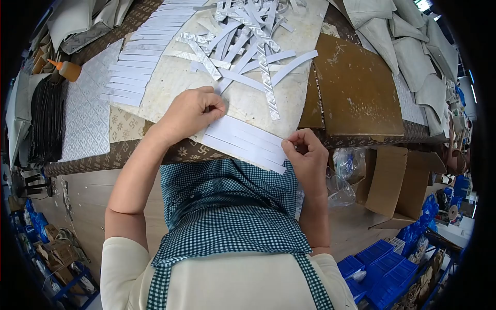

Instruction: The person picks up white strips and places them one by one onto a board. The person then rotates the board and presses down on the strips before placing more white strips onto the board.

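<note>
Several white strips (245, 140) lie side by side at the table's front edge. My left hand (195, 111) is at their upper left end, fingers curled and thumb and forefinger pinched on a strip. At the right end, my right hand (307, 155) pinches the end of a strip between thumb and forefinger. Just beyond my hands is a loose pile of white and silver-patterned strips (240, 46) on a pale board (170, 85). What lies under my left fingertips is partly hidden.
A fanned row of white strips (137, 62) lies to the left, near an orange-capped glue bottle (66, 70). On the right are a brown board (356, 88) and stacked pale sheets (418, 51). An open cardboard box (387, 181) and blue bins (380, 274) stand below.
</note>
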A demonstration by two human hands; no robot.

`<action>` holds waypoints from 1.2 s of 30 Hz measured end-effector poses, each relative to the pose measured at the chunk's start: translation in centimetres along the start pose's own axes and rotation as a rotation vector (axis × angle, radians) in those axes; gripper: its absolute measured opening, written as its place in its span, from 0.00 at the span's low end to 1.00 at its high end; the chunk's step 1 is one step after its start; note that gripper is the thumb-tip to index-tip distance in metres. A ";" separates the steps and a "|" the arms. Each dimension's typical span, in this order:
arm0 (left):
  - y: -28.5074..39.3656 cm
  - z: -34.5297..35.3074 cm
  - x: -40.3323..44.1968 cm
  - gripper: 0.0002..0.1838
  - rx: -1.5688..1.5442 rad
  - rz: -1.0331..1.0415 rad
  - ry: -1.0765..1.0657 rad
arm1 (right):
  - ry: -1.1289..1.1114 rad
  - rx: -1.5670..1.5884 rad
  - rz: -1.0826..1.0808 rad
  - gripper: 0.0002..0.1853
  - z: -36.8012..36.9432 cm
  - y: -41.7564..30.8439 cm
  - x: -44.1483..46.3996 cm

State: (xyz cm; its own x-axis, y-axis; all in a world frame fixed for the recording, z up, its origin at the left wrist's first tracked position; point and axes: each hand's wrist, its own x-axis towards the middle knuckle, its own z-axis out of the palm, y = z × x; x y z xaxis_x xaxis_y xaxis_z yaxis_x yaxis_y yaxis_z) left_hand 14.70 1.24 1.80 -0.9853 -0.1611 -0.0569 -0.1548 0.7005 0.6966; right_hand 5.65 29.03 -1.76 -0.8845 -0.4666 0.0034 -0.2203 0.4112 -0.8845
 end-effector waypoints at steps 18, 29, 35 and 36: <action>0.2 0.9 -0.3 0.06 0.132 0.247 0.153 | 0.171 -0.467 -0.487 0.11 2.4 -2.0 5.3; -0.3 -0.5 0.7 0.09 -0.110 0.017 0.266 | 0.015 -0.562 -0.362 0.09 2.7 -2.5 6.8; 0.4 0.0 2.0 0.09 -0.151 0.011 0.246 | -0.140 -0.736 -0.260 0.09 2.6 -3.9 7.9; 0.5 0.0 2.1 0.09 -0.160 0.006 0.247 | -0.124 -0.768 -0.283 0.09 2.7 -4.0 7.9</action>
State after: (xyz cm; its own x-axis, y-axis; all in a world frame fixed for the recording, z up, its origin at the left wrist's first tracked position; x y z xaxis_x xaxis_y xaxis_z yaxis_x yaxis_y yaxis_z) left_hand 12.55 1.24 2.06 -0.9355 -0.3358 0.1100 -0.1163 0.5865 0.8015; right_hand 0.63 21.64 0.52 -0.7116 -0.6972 0.0869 -0.6872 0.6649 -0.2929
